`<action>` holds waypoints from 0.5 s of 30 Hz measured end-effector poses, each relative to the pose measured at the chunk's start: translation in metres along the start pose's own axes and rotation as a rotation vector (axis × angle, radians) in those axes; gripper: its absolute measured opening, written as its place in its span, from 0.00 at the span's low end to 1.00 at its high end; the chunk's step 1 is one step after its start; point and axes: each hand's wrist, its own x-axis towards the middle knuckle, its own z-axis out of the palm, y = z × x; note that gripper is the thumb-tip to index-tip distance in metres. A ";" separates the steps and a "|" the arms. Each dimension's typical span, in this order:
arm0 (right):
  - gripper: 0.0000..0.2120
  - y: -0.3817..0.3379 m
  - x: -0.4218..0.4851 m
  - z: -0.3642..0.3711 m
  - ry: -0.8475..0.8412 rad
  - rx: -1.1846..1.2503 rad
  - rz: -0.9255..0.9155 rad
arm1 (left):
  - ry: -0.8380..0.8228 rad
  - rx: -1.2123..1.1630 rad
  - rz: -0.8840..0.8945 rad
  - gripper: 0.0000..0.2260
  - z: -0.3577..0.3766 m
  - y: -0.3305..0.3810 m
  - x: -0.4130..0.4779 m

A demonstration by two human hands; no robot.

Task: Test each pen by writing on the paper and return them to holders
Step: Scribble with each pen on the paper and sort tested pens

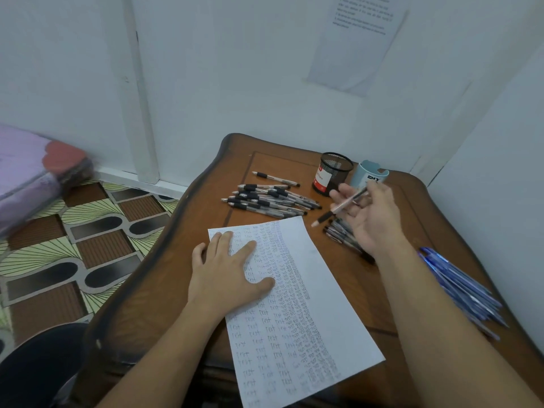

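A white sheet of paper (318,293) covered with rows of handwritten words lies on the wooden table (153,304). My left hand (229,269) rests flat on its upper left part. My right hand (371,219) holds a black-grip pen (338,209) in its fingers above the table, right of the paper's top edge, tip pointing down-left. A pile of black-grip pens (268,198) lies beyond the paper. More such pens (341,234) lie under my right hand. A black mesh holder (332,173) and a pale blue cup holder (366,175) stand at the back.
A bundle of blue pens (462,287) lies along the table's right edge by the white wall. A printed sheet (359,39) hangs on the wall behind. Patterned floor (88,231) and a purple bundle (26,172) are to the left.
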 end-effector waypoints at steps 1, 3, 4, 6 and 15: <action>0.04 0.000 -0.009 -0.003 -0.001 0.028 -0.001 | -0.001 0.001 -0.001 0.40 0.000 0.000 0.000; 0.07 0.004 -0.025 -0.009 -0.019 0.011 -0.002 | 0.002 0.004 0.000 0.39 0.000 0.001 0.000; 0.08 0.007 -0.031 -0.012 -0.037 -0.023 0.005 | 0.006 0.007 0.000 0.38 0.000 0.001 0.000; 0.09 0.013 -0.042 -0.017 -0.058 -0.096 0.050 | 0.008 0.008 0.001 0.37 0.001 0.001 0.000; 0.12 0.021 -0.058 -0.029 -0.123 -0.075 0.143 | -0.006 0.010 0.000 0.37 0.001 0.001 0.001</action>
